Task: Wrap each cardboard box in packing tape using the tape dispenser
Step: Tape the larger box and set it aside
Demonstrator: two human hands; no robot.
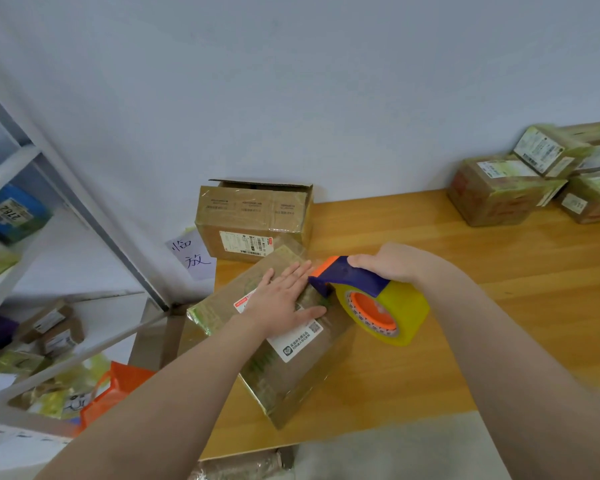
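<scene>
1. The cardboard box (219,308) is lying on the wooden surface (516,278) near its left edge, turned at an angle, with a white printed label facing up on its top.
2. The left hand (284,301) is lying flat on the top of the box, fingers straight and slightly spread, palm pressing down over part of the label.
3. The right hand (392,266) is gripping the tape dispenser (357,277), its fingers curling round the blue handle from above.
4. The dispenser's orange-tipped front end is sitting at the box's far right edge, just beside the left hand's fingertips, and it is touching or nearly touching the box top.
5. The yellow tape roll (407,306) is hanging on the dispenser's orange hub off the right side of the box, above the surface.
6. An open box (253,216) is standing just behind the handled one, against the wall, flaps up.
7. A pile of taped boxes (506,192) is sitting at the far right of the surface, well apart from the hands.
8. A handwritten paper note (191,254) is hanging on the wall left of the open box.
9. A metal shelf (32,157) is standing to the left, holding parcels, with an orange bag (118,386) low beside it.
</scene>
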